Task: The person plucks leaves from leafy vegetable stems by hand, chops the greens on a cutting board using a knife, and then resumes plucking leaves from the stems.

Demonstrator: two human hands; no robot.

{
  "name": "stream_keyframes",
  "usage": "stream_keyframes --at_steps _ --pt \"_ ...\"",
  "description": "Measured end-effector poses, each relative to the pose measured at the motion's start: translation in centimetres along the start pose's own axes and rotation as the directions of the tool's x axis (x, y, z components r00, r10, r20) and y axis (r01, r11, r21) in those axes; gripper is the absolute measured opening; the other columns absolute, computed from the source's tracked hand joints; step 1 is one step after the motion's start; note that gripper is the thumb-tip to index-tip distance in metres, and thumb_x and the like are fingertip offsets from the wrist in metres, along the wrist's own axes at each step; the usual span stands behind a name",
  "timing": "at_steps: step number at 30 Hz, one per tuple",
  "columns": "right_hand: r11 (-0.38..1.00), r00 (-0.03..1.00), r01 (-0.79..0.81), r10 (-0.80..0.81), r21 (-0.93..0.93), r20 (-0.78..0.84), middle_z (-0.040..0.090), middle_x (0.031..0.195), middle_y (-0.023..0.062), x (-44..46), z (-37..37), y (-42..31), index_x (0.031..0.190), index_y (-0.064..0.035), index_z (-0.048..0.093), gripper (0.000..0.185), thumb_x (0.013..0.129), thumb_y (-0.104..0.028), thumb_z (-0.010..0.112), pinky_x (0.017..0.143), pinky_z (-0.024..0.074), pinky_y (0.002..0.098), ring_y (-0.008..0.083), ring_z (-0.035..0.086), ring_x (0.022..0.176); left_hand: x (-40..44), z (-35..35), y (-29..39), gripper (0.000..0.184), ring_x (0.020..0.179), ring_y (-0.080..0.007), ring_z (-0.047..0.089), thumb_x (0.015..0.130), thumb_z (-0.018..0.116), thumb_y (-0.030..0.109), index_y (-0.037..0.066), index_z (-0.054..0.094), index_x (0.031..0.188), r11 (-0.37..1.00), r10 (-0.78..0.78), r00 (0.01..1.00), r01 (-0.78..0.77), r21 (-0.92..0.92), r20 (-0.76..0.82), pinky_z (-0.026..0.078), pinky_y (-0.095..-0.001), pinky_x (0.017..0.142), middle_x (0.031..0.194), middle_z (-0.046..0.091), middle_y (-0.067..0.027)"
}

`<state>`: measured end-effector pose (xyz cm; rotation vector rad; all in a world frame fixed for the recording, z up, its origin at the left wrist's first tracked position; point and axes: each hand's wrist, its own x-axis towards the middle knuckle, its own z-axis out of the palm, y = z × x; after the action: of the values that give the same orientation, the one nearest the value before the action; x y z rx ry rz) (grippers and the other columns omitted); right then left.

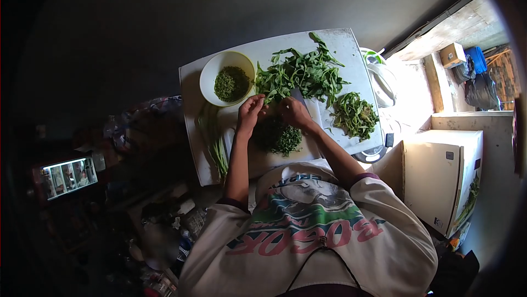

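My left hand (251,112) is closed, its fingertips pinched at the near edge of a pile of leafy greens (307,72). Close beside it, my right hand (295,112) is curled shut; what lies inside its fingers is hidden. A dark, flat knife blade (297,94) shows just beyond the right hand; its handle cannot be seen. Below both hands, finely chopped greens (282,139) lie heaped on a pale cutting board (266,160). A bowl (207,83) with a yellowish rim stands beyond my left hand and holds more chopped greens (231,83).
Long green stalks (215,143) lie along the left of the white table (200,173). A smaller heap of leaves (355,116) sits near its right edge. A white fridge-like cabinet (433,176) stands at right; a lit screen (69,177) glows at left.
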<state>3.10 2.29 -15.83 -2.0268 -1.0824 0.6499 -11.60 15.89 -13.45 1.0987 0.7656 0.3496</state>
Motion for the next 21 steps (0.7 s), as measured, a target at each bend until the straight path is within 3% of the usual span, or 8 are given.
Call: stream_keyframes --at_steps 1,5,7,8,12,14,19,21 --pt "0.987 0.997 0.065 -0.058 0.148 -0.049 0.065 0.096 0.0156 -0.1 -0.3 0.6 0.092 -0.0028 0.066 0.012 0.089 -0.012 0.06 0.079 0.052 0.0417 0.0355 0.066 0.086 -0.1 0.0 0.4 0.022 0.091 -0.0066 0.063 0.1 0.062 0.02 0.009 0.067 0.118 1.0 0.014 1.0 -0.014 -0.011 0.012 0.049 -0.0232 0.076 0.102 0.065 0.0032" --pt "0.971 0.999 0.011 -0.003 0.241 -0.034 0.066 0.093 0.0108 -1.3 -2.4 2.5 0.094 -0.0023 0.063 0.007 0.089 -0.006 0.06 0.07 0.0525 0.0365 0.0233 0.064 0.077 -1.1 0.4 2.5 0.023 0.091 -0.0071 0.064 0.099 0.062 0.02 0.007 0.066 0.118 0.998 0.057 0.998 -0.057 0.003 0.026 0.049 -0.023 0.076 0.105 0.066 0.003" --pt "0.826 0.963 -0.265 0.252 0.498 0.093 0.066 0.091 0.0066 -2.4 -5.1 2.6 0.099 -0.0047 0.061 0.007 0.092 -0.006 0.059 0.06 0.0506 0.0301 0.0142 0.06 0.072 -1.0 0.4 2.8 0.023 0.09 -0.0068 0.064 0.1 0.062 0.02 0.007 0.067 0.117 0.996 0.075 0.997 -0.076 0.038 0.024 0.049 -0.023 0.077 0.104 0.067 0.0027" --pt "0.788 0.958 -0.274 0.275 0.552 0.083 0.068 0.091 0.0077 -2.9 -6.5 2.6 0.1 -0.0025 0.06 0.015 0.086 -0.003 0.064 0.056 0.0501 0.0273 0.014 0.063 0.069 -0.9 0.3 3.0 0.023 0.09 -0.0065 0.063 0.1 0.062 0.021 0.006 0.068 0.116 0.993 0.094 0.995 -0.096 0.073 0.025 0.049 -0.023 0.077 0.103 0.067 0.0024" --pt "0.905 0.955 -0.188 0.259 0.381 -0.143 0.071 0.088 0.0104 -4.9 -11.6 5.8 0.104 -0.0009 0.064 0.021 0.084 -0.005 0.069 0.06 0.0538 0.0303 0.0154 0.068 0.074 0.1 0.9 3.2 0.021 0.088 -0.0062 0.062 0.099 0.062 0.019 0.005 0.07 0.113 0.992 0.111 0.994 -0.111 0.064 0.011 0.049 -0.0231 0.079 0.1 0.068 0.0021" --pt "0.907 0.889 -0.382 0.413 0.18 -0.198 0.073 0.089 0.015 -6.1 -14.9 4.0 0.104 -0.0013 0.066 0.03 0.081 -0.017 0.074 0.069 0.055 0.0351 0.0231 0.072 0.084 0.6 1.1 3.2 0.02 0.085 -0.0058 0.06 0.097 0.063 0.018 0.004 0.071 0.108 0.991 0.114 0.992 -0.117 0.061 0.052 0.049 -0.0228 0.078 0.094 0.069 0.0019" --pt "0.831 0.866 -0.487 0.421 -0.267 -0.268 0.073 0.09 0.0151 -7.4 -16.8 5.9 0.101 -0.0091 0.07 0.033 0.08 -0.035 0.073 0.076 0.0533 0.0435 0.0329 0.071 0.086 1.8 2.0 1.9 0.02 0.08 -0.0057 0.059 0.094 0.067 0.021 0.003 0.072 0.102 0.973 0.074 0.97 -0.121 0.195 0.23 0.049 -0.023 0.075 0.087 0.068 0.0016" --pt "0.854 0.865 -0.48 0.424 -0.2 -0.269 0.073 0.091 0.0151 -6.5 -15.7 6.4 0.101 -0.0103 0.07 0.032 0.081 -0.036 0.073 0.076 0.0534 0.0434 0.0333 0.071 0.087 1.9 2.6 1.0 0.023 0.076 -0.0046 0.058 0.093 0.069 0.026 0.003 0.072 0.095 0.967 0.02 0.98 -0.069 0.243 0.199 0.047 -0.0226 0.071 0.083 0.068 0.0025"
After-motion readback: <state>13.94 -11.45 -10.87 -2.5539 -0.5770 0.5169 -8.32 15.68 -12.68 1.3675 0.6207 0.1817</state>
